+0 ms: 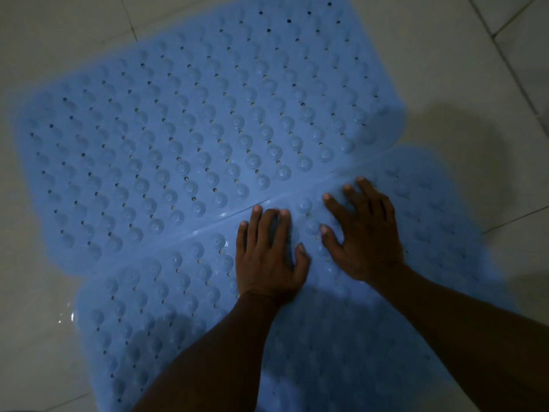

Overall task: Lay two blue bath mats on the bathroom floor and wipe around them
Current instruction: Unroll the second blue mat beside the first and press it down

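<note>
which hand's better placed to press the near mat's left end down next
Left, likely. The left hand lies flat on the near mat, closer to that end; the right hand lies farther right and would have to cross it.

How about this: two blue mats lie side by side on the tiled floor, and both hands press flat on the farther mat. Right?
Not quite. In the head view the left hand and right hand press flat on the nearer mat, not the farther mat. The rest holds: both blue mats lie side by side on the tiled floor.
</note>
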A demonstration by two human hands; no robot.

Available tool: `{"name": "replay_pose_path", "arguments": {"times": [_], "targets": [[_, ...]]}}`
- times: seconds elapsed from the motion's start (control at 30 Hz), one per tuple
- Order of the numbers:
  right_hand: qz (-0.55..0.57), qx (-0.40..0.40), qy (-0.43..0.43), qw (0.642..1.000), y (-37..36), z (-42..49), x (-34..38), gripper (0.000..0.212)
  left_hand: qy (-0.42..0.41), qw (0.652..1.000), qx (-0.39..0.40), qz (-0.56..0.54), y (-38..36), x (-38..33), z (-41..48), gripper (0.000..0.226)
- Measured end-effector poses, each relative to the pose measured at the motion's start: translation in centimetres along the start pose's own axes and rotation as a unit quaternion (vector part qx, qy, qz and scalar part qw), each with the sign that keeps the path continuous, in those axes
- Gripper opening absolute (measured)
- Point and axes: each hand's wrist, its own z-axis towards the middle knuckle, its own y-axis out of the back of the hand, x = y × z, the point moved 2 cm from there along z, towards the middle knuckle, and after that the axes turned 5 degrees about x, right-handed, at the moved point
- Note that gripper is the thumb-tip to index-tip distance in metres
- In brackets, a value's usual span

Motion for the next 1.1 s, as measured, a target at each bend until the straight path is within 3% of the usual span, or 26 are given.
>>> {"name": "replay_pose_path", "arguments": {"times": [0.3,0.5,0.63,0.87,0.97,1.1], "targets": [[0.004,-0.023,0.005,1.0,0.0,-0.4,0.0,0.053,-0.005,1.0,0.02,0.015,-0.3,-0.1,-0.1,0.069],[-0.015,0.003,-0.003,1.0,-0.2,-0.8,0.3,0.055,-0.017,0.999,0.03,0.02,-0.3,0.3,-0.3,0.068],[-0.049,0.016,-0.134,0.99,-0.2,-5.9,1.8,0.062,-0.035,0.999,0.039,0.009,-0.1,0.0,-0.9,0.066],[-0.059,0.028,-0.333,0.941,1.0,-15.6,2.9,0.067,-0.293,0.948,0.123,0.015,-0.8,-1.7,-6.7,0.069],[-0.053,0.01,-0.411,0.91,1.0,-15.9,2.6,0.068,-0.322,0.941,0.102,0.019,-1.4,-1.9,-6.6,0.069],[-0.047,-0.063,-0.421,0.903,0.9,-16.7,2.9,0.061,-0.321,0.944,0.074,-0.035,-1.6,-1.5,-6.6,0.075]]}}
